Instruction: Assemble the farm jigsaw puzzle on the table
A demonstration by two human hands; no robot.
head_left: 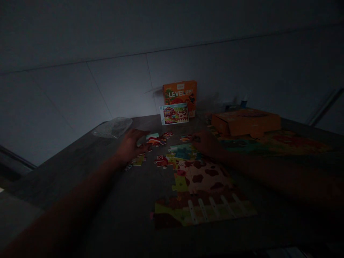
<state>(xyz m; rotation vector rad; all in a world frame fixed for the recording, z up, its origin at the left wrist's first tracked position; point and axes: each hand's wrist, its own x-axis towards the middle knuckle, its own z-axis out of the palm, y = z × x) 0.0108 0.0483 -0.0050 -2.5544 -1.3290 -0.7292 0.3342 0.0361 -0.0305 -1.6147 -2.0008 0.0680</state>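
My left hand (132, 145) is at the left of the loose puzzle pieces, thumb and forefinger apart. Just beyond its fingertips lies a puzzle piece with a red roof (154, 139). With its fingers curled together, my right hand (205, 142) is at the edge of a red and orange puzzle piece (185, 138); the dim light blurs the contact. Below it spreads the partly joined jigsaw puzzle (212, 175), showing a spotted cow and a white fence. A red barn-door puzzle piece (162, 161) lies left of the cow's head, and yellow-green pieces (139, 159) lie under my left hand.
A picture card (175, 114) leans on an upright orange box (180, 89) against the wall. To the right, an orange box part (247, 122) rests near another colourful puzzle (292, 141). A clear plastic bag (114, 128) lies at the back left of the grey table (113, 211).
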